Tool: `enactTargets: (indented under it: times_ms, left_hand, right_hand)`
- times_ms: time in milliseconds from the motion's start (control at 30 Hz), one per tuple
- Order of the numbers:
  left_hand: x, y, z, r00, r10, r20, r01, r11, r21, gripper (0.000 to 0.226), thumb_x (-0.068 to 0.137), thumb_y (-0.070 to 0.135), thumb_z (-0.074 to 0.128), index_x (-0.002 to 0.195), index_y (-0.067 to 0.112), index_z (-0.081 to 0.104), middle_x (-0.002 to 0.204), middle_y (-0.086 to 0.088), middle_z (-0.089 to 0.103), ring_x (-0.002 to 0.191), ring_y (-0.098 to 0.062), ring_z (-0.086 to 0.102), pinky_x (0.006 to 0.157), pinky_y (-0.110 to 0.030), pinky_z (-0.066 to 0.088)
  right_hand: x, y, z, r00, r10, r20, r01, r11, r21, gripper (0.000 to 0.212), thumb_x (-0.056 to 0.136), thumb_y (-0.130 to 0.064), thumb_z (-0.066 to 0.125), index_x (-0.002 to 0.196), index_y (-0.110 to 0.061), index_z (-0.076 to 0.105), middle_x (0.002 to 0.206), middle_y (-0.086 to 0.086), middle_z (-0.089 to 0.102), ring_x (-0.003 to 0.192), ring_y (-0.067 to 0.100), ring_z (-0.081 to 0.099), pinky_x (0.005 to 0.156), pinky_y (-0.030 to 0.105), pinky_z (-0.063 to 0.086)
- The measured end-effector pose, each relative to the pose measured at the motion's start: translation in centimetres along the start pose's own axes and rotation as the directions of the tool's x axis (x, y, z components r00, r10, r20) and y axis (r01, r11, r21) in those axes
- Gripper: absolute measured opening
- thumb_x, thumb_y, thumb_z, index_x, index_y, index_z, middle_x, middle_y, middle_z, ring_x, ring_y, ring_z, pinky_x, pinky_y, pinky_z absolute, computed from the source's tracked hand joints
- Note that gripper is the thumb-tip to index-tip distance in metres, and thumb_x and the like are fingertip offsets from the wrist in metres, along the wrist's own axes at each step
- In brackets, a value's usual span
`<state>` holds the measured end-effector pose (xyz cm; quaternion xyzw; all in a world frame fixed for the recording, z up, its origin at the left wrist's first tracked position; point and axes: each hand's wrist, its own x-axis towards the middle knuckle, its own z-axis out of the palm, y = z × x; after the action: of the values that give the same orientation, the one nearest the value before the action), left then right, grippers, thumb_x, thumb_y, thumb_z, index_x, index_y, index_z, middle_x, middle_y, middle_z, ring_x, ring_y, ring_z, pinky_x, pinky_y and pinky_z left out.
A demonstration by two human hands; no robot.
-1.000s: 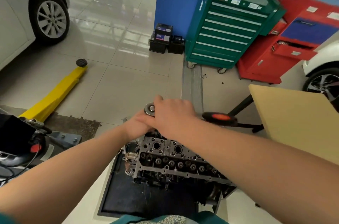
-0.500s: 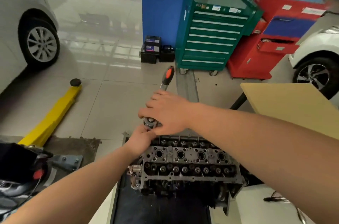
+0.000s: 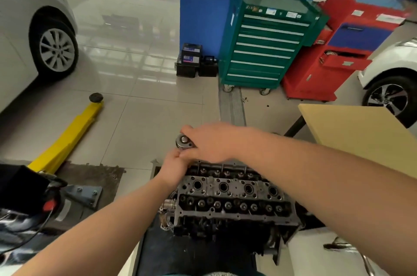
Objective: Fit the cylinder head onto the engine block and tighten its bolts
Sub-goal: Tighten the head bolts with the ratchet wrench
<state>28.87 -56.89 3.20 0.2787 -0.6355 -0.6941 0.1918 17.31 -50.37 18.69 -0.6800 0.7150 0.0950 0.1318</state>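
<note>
The grey cylinder head (image 3: 228,196) sits on the dark engine block (image 3: 225,230), low in the centre. A chrome ratchet head (image 3: 184,141) stands above the head's far left corner. My right hand (image 3: 212,142) is closed over the ratchet just behind its head, and its handle is hidden under that hand and forearm. My left hand (image 3: 174,168) is closed around the shaft below the ratchet head, at the cylinder head's far left edge. The bolt under the tool is hidden by my hands.
The engine stands on a black mat (image 3: 191,257). A tan tabletop (image 3: 361,138) lies to the right, a yellow lift arm (image 3: 67,138) to the left. Behind stand a green tool cabinet (image 3: 264,45), a red cabinet (image 3: 338,59), two batteries (image 3: 194,61) and two cars.
The ratchet handle pointed right, then swung away from me, and is now hidden under my right hand. Both hands stayed on the tool at the head's far left corner.
</note>
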Motion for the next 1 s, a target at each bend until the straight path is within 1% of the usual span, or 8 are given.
enactTargets:
  times_ms: [67,200,333,467,667,833,933,1000]
  left_hand:
    - [0.4,-0.4,0.4,0.999,-0.026,0.047,0.028,0.999,-0.042,0.024,0.088,0.036,0.071,0.069,0.021,0.074,0.067,0.001,0.068,0.062,-0.014,0.063,0.065,-0.024,0.049]
    - [0.8,-1.1,0.2,0.997,-0.012,0.081,0.019,0.996,-0.087,0.064,0.086,0.058,0.080,0.075,0.003,0.048,0.066,-0.013,0.032,0.061,-0.025,0.026,0.061,-0.035,0.026]
    - [0.0,-0.3,-0.1,0.993,0.015,0.120,-0.007,0.997,-0.071,0.025,0.083,0.044,0.080,0.073,0.025,0.069,0.066,0.010,0.060,0.061,-0.004,0.052,0.060,-0.017,0.045]
    - [-0.2,0.4,0.4,0.998,0.027,0.055,-0.022,0.997,-0.077,0.006,0.070,0.017,0.069,0.069,0.020,0.075,0.068,0.006,0.072,0.063,-0.003,0.065,0.059,-0.015,0.050]
    - [-1.0,-0.3,0.6,0.998,-0.066,-0.005,0.064,0.986,-0.154,0.013,0.085,0.026,0.069,0.084,0.018,0.078,0.094,-0.003,0.078,0.087,-0.021,0.073,0.084,-0.035,0.053]
    - [-0.4,0.3,1.2,0.994,-0.064,0.083,0.075,0.988,-0.133,0.043,0.086,0.053,0.071,0.093,0.013,0.059,0.096,-0.009,0.048,0.090,-0.026,0.043,0.085,-0.044,0.034]
    - [-0.3,0.5,0.7,0.998,-0.057,0.006,0.057,0.990,-0.128,0.026,0.090,0.033,0.069,0.089,0.008,0.074,0.085,-0.005,0.067,0.083,-0.017,0.061,0.085,-0.037,0.049]
    - [0.2,0.6,0.2,0.998,-0.054,-0.016,0.051,0.990,-0.132,0.021,0.086,0.027,0.070,0.093,0.007,0.076,0.087,-0.012,0.075,0.083,-0.015,0.068,0.083,-0.035,0.052]
  right_hand:
    - [0.0,1.7,-1.6,0.983,-0.106,0.151,0.113,0.993,-0.039,0.053,0.098,-0.063,0.050,0.140,-0.033,0.039,0.100,-0.007,0.063,0.089,0.019,0.061,0.080,0.041,0.047]
    - [-0.4,1.7,-2.0,0.970,-0.243,0.024,0.240,0.933,-0.267,0.061,0.098,-0.025,0.056,0.153,-0.041,0.032,0.124,-0.004,0.062,0.120,0.023,0.056,0.111,0.047,0.034]
    - [-1.5,-0.5,0.2,0.986,0.011,-0.165,-0.051,0.970,-0.240,0.053,0.093,-0.027,0.066,0.140,-0.024,0.042,0.106,0.003,0.070,0.095,0.030,0.066,0.063,0.040,0.044]
    - [-2.5,-0.9,1.3,0.957,0.281,-0.077,-0.278,0.959,0.053,0.026,0.094,-0.035,0.061,0.109,-0.017,0.051,0.092,0.002,0.062,0.072,0.021,0.054,0.055,0.032,0.033]
    - [-1.9,0.3,-1.1,0.999,0.043,0.024,-0.043,0.999,-0.009,0.020,0.091,-0.018,0.063,0.097,-0.029,0.047,0.081,-0.009,0.052,0.068,0.011,0.048,0.054,0.032,0.035]
    - [-0.9,1.3,-2.2,0.988,-0.131,-0.080,0.115,0.977,-0.181,0.025,0.093,-0.012,0.059,0.112,-0.028,0.057,0.091,-0.004,0.060,0.093,0.027,0.057,0.084,0.048,0.051]
    - [-0.9,0.7,-0.9,0.980,-0.040,-0.197,-0.002,0.977,-0.212,0.022,0.093,-0.018,0.061,0.113,-0.021,0.053,0.072,-0.005,0.045,0.067,0.023,0.050,0.054,0.038,0.037]
    - [-1.7,0.7,0.4,0.968,0.093,-0.234,-0.123,0.986,-0.114,0.021,0.094,-0.023,0.061,0.113,-0.018,0.053,0.074,-0.003,0.048,0.060,0.018,0.042,0.049,0.032,0.025]
